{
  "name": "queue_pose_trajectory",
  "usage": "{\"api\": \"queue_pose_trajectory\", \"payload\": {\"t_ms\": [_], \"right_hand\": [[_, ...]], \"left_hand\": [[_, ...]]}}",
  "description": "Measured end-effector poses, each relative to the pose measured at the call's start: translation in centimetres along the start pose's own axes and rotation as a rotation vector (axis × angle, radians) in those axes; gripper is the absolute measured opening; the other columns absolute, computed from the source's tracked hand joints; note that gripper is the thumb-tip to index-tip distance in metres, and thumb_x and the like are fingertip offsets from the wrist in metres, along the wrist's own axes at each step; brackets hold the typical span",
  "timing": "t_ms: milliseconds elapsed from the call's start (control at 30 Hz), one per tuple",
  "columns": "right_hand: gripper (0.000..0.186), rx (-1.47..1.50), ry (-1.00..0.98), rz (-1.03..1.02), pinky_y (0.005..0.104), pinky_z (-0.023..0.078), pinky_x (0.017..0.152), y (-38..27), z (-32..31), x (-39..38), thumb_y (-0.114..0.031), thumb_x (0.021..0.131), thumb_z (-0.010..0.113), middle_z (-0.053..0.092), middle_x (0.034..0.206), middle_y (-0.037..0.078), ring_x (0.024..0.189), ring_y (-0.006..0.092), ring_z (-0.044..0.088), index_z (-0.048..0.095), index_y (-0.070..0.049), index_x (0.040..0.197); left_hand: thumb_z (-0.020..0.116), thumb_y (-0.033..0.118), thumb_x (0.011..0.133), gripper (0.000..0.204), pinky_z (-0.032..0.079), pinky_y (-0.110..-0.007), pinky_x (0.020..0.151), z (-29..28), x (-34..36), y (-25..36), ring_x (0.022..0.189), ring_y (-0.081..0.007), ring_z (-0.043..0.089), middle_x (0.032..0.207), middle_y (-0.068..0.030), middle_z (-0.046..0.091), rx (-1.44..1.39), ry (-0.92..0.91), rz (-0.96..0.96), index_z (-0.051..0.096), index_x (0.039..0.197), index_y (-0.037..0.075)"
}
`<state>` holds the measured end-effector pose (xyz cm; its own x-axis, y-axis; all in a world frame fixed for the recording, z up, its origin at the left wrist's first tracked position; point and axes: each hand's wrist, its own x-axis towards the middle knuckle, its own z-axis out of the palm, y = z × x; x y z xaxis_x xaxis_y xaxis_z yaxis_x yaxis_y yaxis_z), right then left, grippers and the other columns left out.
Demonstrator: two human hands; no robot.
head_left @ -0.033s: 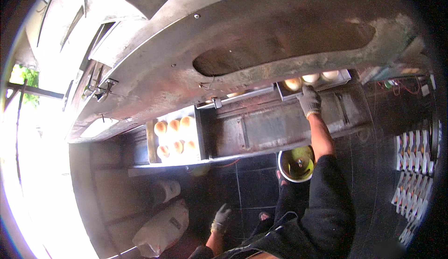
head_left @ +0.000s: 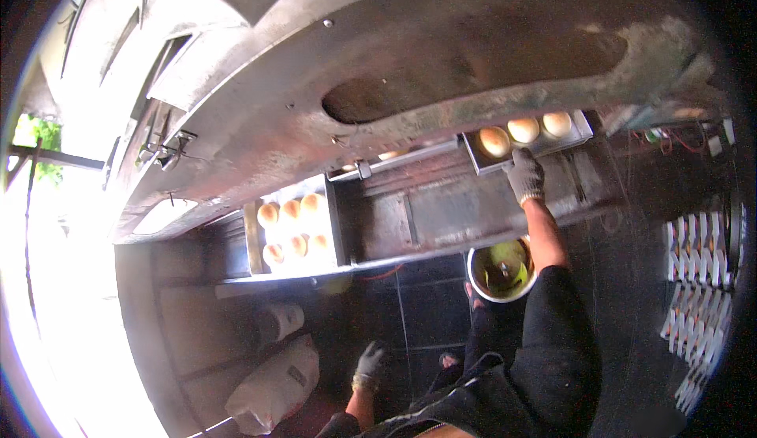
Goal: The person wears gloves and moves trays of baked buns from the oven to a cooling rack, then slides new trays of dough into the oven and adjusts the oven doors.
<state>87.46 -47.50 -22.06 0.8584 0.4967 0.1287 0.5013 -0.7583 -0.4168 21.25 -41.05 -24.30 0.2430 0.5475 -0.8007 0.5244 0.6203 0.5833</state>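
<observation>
My right hand, in a grey knitted glove, reaches to the oven's opening at the upper right. Its fingers are over the near rim of a metal tray and look closed on it; the fingertips are partly hidden. In that tray sit round golden-topped buns, with its far part under the oven's front. Low in the picture, my left hand, also gloved, hangs away from everything with its fingers stretched out.
At left on the metal ledge stands another tray holding several browned buns. The oven's curved hood overhangs both. Below my right arm is a round bucket. A pale sack lies on the floor; white slatted stacks stand at right.
The right-hand tray shows slightly more of its buns, having come a little out from under the oven's front with my right hand at its rim. My left hand stays much the same.
</observation>
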Motion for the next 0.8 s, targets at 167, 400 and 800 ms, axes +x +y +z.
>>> {"api": "queue_pose_trajectory", "payload": {"t_ms": [167,400,800], "right_hand": [[0.03,0.035,0.015,0.034,0.048,0.048,0.083,6.9,-3.7,-13.6,-0.02,0.078,0.072,0.062,0.1,0.021,0.097,0.0403,0.06,0.06,-0.002,0.098],[0.022,0.052,0.133,0.353,0.0464,0.05,0.079,2.3,-2.9,-17.9,-0.023,0.086,0.062,0.067,0.1,0.022,0.094,0.0436,0.062,0.065,-0.004,0.097],[0.069,-0.051,0.219,0.55,0.0466,0.052,0.089,-4.5,15.2,-3.7,-0.045,0.077,0.071,0.067,0.114,0.02,0.107,0.0312,0.064,0.056,0.004,0.122]], "left_hand": [[0.057,0.012,0.093,0.034,0.051,-0.035,0.084,-9.7,-2.1,-11.8,0.096,-0.0248,0.062,0.105,-0.0099,0.066,0.867,0.04,0.574,0.056,0.126,0.003],[0.058,0.015,0.082,0.036,0.048,-0.043,0.094,-11.3,-9.8,-15.6,0.109,-0.0356,0.059,0.115,-0.0143,0.065,1.202,-0.135,0.557,0.064,0.118,0.009],[0.058,0.018,0.087,0.049,0.036,-0.041,0.112,-24.9,7.7,0.4,0.133,-0.0232,0.043,0.142,-0.0049,0.05,2.044,0.006,0.582,0.053,0.136,0.013]]}}
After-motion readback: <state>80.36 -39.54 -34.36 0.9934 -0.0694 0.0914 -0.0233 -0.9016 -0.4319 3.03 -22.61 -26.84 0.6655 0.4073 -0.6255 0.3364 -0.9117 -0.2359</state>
